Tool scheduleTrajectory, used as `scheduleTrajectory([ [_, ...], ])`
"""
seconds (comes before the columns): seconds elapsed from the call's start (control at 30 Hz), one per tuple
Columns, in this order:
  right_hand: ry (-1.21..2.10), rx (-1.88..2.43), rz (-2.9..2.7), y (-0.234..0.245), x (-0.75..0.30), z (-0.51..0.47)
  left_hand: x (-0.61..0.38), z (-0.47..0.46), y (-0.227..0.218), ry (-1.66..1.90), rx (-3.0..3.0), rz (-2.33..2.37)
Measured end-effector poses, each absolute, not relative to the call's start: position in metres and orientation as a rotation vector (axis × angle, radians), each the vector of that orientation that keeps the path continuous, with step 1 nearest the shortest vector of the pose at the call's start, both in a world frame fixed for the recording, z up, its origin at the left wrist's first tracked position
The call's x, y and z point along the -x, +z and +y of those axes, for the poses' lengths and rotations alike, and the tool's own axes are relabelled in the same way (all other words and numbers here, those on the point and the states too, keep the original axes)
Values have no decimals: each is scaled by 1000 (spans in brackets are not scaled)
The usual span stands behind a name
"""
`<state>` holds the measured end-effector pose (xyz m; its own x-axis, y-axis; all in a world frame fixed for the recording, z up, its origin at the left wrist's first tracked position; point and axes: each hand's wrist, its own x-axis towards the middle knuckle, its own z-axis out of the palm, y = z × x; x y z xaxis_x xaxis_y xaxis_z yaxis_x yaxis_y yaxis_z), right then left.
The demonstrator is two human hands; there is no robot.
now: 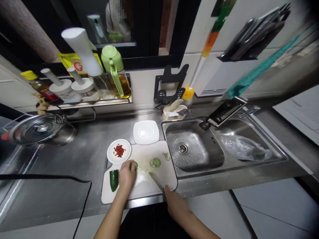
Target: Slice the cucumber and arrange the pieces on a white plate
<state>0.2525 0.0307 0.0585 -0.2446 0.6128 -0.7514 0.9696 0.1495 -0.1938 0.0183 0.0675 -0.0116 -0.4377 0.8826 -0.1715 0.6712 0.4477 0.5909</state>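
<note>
My left hand (127, 176) rests on the white cutting board (142, 192), its fingers closed around a piece of cucumber (135, 165) that pokes out at the fingertips. Just left of that hand lies a dark green length of cucumber (114, 181). My right hand (174, 200) grips a knife (156, 182) by its handle at the board's front right, the blade pointing up and left, apart from the held piece. Thin cucumber slices (155, 162) overlap near the board's right side. Beside them are a few green peel scraps (166, 156).
A white plate (112, 157) with chopped red bits overlaps the board's back left corner; a square white plate (149, 136) sits behind. To the right is a steel sink (201, 159) under a black faucet (219, 114). A lidded pot (59, 134) stands left, below a condiment shelf (112, 101).
</note>
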Motion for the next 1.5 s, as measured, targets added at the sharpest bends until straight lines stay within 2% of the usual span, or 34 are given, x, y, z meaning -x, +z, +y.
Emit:
scheduleTrajectory([
  [0.13, -962, -1497, 1905, 61, -253, 32, -49, 85, -8, 632, -1393, 2056],
  [0.47, -929, -1508, 1929, 57, -251, 30, -101, 112, 0, 197, -1506, 1947],
  [1.27, -923, -1467, 1952, 61, -255, 35, -79, 96, -4, 408, -1331, 2036],
  [1.5, -910, -1448, 1981, 57, -258, 33, -64, 75, -2, 316, -1269, 2147],
])
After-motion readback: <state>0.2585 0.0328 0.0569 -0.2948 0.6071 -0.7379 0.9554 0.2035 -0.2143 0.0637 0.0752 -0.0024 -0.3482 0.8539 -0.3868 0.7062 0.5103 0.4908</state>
